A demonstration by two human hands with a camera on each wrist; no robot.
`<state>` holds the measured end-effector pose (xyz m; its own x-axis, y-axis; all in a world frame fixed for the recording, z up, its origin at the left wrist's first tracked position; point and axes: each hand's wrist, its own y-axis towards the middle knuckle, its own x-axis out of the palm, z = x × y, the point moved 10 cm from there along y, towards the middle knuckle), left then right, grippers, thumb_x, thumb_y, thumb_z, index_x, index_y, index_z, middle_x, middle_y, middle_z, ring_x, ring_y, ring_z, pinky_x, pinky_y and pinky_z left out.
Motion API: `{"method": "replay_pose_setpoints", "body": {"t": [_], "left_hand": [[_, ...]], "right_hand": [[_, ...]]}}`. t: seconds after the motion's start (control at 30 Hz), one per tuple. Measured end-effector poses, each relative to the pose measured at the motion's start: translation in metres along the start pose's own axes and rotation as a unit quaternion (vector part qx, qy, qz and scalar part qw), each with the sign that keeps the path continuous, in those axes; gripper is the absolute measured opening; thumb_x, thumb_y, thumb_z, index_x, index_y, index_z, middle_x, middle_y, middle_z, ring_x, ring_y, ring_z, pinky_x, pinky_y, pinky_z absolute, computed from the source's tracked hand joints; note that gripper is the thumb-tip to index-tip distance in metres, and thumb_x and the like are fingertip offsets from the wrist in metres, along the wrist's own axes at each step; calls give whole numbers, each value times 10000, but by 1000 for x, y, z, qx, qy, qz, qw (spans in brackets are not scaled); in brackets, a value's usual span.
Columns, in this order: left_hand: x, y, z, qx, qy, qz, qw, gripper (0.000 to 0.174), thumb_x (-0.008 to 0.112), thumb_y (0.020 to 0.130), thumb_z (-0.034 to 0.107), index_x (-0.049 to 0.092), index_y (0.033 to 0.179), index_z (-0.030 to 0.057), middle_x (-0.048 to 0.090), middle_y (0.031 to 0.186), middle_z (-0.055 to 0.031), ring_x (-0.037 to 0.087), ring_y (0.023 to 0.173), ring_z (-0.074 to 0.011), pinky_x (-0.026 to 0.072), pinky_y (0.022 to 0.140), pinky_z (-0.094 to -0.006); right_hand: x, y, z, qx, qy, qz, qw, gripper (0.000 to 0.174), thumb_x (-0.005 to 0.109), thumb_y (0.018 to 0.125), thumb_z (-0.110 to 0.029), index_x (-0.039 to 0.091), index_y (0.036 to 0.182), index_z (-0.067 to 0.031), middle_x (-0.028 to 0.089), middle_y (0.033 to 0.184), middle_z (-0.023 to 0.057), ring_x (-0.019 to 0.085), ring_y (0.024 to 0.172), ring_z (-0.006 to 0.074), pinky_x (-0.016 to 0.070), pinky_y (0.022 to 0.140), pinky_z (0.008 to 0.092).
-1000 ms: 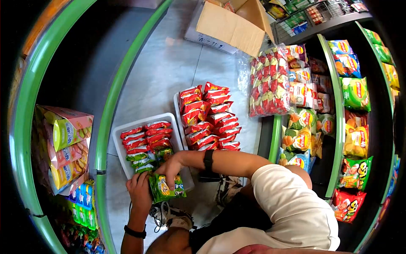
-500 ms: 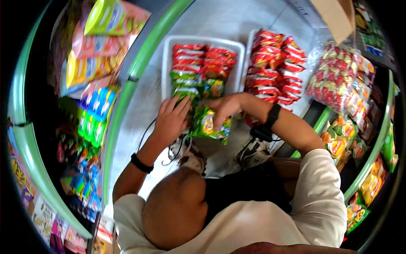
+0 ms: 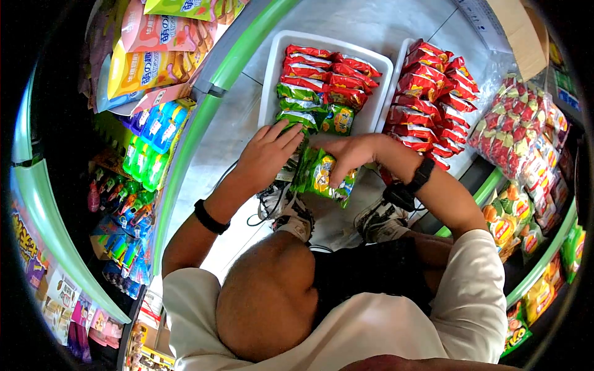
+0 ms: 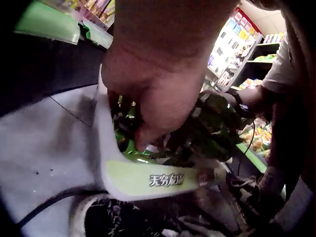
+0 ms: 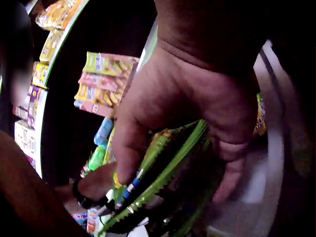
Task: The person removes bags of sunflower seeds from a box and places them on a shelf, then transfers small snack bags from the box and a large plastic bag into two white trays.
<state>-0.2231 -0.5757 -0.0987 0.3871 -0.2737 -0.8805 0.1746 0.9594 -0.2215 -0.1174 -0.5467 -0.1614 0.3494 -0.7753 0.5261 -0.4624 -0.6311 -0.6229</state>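
In the head view a white bin point(image 3: 272, 68) holds red snack bags point(image 3: 306, 60) at its far part and green bags point(image 3: 299, 105) nearer. My right hand point(image 3: 352, 154) grips a green bag point(image 3: 325, 176) at the bin's near end; in the right wrist view my thumb and fingers lie around green bags point(image 5: 160, 190). My left hand point(image 3: 266, 154) reaches over the near left corner, its fingertips on the green bags. The left wrist view has that hand point(image 4: 158, 94) inside the rim point(image 4: 143, 180), its fingertips partly hidden.
A second white bin point(image 3: 391, 93) of red bags stands to the right. Beyond it lie a clear sack of red packets point(image 3: 513, 127) and a cardboard box point(image 3: 520, 37). Green-edged shelves point(image 3: 232, 65) flank both sides. Shoes point(image 3: 380, 222) stand close to the bins.
The head view has shifted, so the bins appear higher and further right. My left hand has moved from beside the held green bag onto the bin's near left corner; my right hand still grips that bag.
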Motion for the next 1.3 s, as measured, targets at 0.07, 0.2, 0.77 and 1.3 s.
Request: {"method": "replay_pose_setpoints", "body": {"t": [0.07, 0.2, 0.77, 1.3], "left_hand": [[3, 0, -4, -5, -26, -5, 1000, 490, 565, 835, 45, 564, 1324, 16, 475, 1481, -123, 435, 1356, -321, 360, 1099, -465], [-29, 8, -17, -70, -19, 114, 991, 497, 630, 822, 94, 567, 1308, 11, 475, 1447, -181, 413, 1371, -344, 321, 1113, -535], [0, 13, -52, -141, -32, 141, 979, 473, 612, 908, 143, 562, 1372, 64, 326, 1577, -150, 449, 1260, -431, 381, 1082, -490], [-6, 31, -33, -140, 64, 132, 979, 555, 572, 939, 405, 543, 1378, 67, 502, 1447, -122, 383, 1391, -314, 236, 1110, -635]], "right_hand": [[-13, -36, -38, 35, -89, 63, 993, 983, 825, 661, -217, 313, 1451, 68, 606, 1255, 218, 610, 1142, 254, 506, 930, 354], [-48, -49, -53, 0, -269, 165, 949, 924, 809, 631, -221, 380, 1393, 75, 623, 1190, 236, 635, 1094, 281, 516, 891, 364], [-59, -38, -62, -23, -263, 161, 951, 979, 820, 607, -210, 373, 1442, 37, 616, 1243, 206, 620, 1102, 253, 506, 923, 328], [-84, -107, -186, -125, -554, 613, 549, 659, 834, 642, -284, 538, 1196, -82, 646, 1130, 134, 590, 1091, 340, 476, 856, 503]]}}
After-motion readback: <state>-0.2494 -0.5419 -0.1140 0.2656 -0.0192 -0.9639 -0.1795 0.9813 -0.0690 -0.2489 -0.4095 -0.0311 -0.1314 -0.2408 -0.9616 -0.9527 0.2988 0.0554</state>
